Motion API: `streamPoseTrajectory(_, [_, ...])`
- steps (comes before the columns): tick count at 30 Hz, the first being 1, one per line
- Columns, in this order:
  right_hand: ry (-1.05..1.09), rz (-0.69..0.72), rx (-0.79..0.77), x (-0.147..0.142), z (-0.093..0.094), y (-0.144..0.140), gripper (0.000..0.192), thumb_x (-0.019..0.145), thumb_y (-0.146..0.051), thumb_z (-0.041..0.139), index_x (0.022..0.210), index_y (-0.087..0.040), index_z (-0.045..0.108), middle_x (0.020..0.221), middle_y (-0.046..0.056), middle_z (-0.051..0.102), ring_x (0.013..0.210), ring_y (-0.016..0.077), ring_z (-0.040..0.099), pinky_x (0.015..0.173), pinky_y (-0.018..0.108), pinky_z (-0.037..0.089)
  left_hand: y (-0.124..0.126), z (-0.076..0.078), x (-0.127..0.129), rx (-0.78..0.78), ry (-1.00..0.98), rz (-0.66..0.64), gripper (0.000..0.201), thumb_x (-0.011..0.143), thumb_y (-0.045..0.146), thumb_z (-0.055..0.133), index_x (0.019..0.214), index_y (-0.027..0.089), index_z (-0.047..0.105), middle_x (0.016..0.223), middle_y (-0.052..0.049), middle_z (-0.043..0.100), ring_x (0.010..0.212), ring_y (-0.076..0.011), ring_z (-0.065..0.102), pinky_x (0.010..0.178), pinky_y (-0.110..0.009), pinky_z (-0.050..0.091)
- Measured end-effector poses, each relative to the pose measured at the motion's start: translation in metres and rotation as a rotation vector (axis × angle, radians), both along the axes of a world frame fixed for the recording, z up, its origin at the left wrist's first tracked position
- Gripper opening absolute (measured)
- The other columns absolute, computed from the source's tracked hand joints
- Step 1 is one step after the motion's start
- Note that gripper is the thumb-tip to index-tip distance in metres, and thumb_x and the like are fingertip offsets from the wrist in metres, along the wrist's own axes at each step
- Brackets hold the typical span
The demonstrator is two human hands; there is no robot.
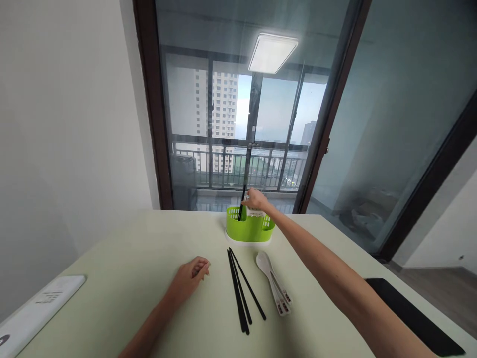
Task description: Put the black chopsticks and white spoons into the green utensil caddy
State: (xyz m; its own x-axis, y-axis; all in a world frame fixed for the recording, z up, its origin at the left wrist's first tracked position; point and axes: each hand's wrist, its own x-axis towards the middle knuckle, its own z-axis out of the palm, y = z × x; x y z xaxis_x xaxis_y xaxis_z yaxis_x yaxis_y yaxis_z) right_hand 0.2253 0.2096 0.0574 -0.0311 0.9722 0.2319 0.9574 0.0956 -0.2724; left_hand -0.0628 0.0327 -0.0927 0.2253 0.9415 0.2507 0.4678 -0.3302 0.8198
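Observation:
My right hand [256, 199] is stretched out over a green utensil caddy [246, 231] at the far side of the table. Its fingers pinch black chopsticks [242, 211], which lean upright with their lower ends in the caddy's left compartment; I cannot tell how many there are. On the tabletop in front of the caddy lie several loose black chopsticks [238, 293]. To their right are light-coloured spoons [265, 263], stacked together with patterned handle ends. My left hand [192, 276] rests on the table left of the chopsticks, its fingers curled closed around nothing.
The pale table [149, 248] ends in front of a glass sliding door with a dark frame [154, 124]. A white flat box [40, 308] lies at the left edge, and a black flat object [410, 315] at the right edge. The caddy stands on a white base [249, 243].

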Motion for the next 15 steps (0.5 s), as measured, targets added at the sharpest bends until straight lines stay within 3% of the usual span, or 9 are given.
streamPoseTrajectory(8, [-0.018,0.045,0.065,-0.004,0.005,-0.035,0.038,0.097,-0.038,0.064,0.130,-0.019,0.060,0.130,0.009,0.062,0.109,0.0237,0.065,0.091,0.046,0.056,-0.001,0.006,0.000,-0.009,0.039,0.006,0.032,0.091,0.050,0.050,0.093,0.022,0.064,0.077,-0.001,0.071,0.068,-0.0161,0.064,0.065,-0.027,0.048])
streamPoseTrajectory(12, [-0.028,0.103,0.121,-0.018,-0.001,-0.082,0.040,0.098,-0.040,0.062,0.131,-0.019,0.059,0.132,0.010,0.061,0.111,0.0244,0.064,0.094,0.047,0.055,0.001,0.001,-0.002,0.002,0.055,-0.002,0.032,0.093,0.050,0.049,0.093,0.022,0.063,0.077,-0.001,0.071,0.068,-0.0159,0.063,0.066,-0.027,0.048])
streamPoseTrajectory(15, [-0.071,0.206,0.039,-0.031,-0.022,-0.129,0.030,0.104,-0.038,0.048,0.123,-0.021,0.063,0.112,0.007,0.072,0.100,0.0217,0.069,0.087,0.038,0.055,0.004,-0.005,-0.005,0.012,0.059,-0.009,0.031,0.094,0.050,0.049,0.095,0.022,0.062,0.078,-0.001,0.070,0.069,-0.0160,0.063,0.066,-0.027,0.048])
